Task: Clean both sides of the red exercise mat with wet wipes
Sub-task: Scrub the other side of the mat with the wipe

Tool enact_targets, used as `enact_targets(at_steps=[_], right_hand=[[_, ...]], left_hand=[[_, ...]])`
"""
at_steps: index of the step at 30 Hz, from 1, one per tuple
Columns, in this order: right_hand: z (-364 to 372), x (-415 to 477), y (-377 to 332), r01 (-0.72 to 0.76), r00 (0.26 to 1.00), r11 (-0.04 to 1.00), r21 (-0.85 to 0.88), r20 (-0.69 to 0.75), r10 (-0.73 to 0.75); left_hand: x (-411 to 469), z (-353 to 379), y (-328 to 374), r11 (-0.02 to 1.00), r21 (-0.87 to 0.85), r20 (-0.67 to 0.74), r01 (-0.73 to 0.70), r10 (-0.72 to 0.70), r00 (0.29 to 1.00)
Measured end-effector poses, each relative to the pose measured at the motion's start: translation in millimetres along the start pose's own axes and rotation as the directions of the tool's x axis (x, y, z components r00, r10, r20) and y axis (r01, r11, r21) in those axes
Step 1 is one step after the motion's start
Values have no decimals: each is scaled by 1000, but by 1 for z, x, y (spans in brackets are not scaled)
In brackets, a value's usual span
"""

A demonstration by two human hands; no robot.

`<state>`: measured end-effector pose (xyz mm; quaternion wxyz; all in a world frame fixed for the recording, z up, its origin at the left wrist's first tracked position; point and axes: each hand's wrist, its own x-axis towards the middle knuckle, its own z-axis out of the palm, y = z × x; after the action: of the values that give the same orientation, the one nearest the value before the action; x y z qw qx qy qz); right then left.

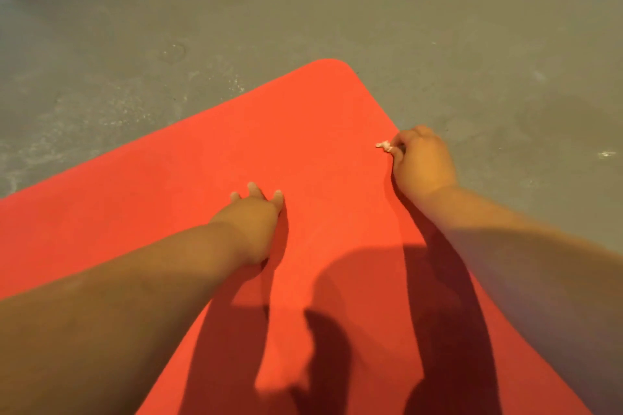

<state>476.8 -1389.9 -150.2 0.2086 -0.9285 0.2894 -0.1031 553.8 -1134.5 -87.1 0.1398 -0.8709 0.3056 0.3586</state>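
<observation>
Head view, looking down. The red exercise mat [320, 131] lies flat on a grey concrete floor [303, 3]. It fills the frame from 9 o'clock through the centre to 5 o'clock, with one rounded corner pointing toward 12 o'clock, just above centre.

The left hand [251, 222] rests palm down on the mat slightly toward 7 o'clock from centre. Its fingers [253, 187] are straight and spread, pointing toward 12 o'clock, and it holds nothing.

The right hand [421, 162] sits at 3 o'clock from centre on the mat's right edge, partly over the mat and partly over the floor. Its fingers are curled and pinch a small crumpled white wet wipe [384, 145], which juts out on the hand's 9 o'clock side and touches or lies just above the mat surface; which of the two cannot be told.

Both bare forearms enter from the lower corners, at 7 and 4 o'clock. Dark shadows [323, 330] fall across the mat toward 6 o'clock. Pale scuffs and specks mark the floor at 9 to 10 o'clock.
</observation>
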Motion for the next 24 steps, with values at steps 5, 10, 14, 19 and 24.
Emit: enact_targets(at_steps=[5,10,14,19,24], right_hand=[[-6,-57,4,143,990,988,62,-32,-141],[-13,-46,18,225,974,970,88,-28,-223],[-10,20,21,79,996,994,75,-37,-77],[-19,35,21,113,992,994,-8,51,-112],[-31,-9,33,241,969,971,-6,54,-240]], left_hand=[[-1,5,19,990,-139,54,32,-25,998],[3,6,24,989,-135,70,55,-46,996],[3,3,25,993,-104,79,56,-47,996],[5,2,26,992,-111,88,56,-46,995],[6,2,26,991,-123,83,56,-46,995]])
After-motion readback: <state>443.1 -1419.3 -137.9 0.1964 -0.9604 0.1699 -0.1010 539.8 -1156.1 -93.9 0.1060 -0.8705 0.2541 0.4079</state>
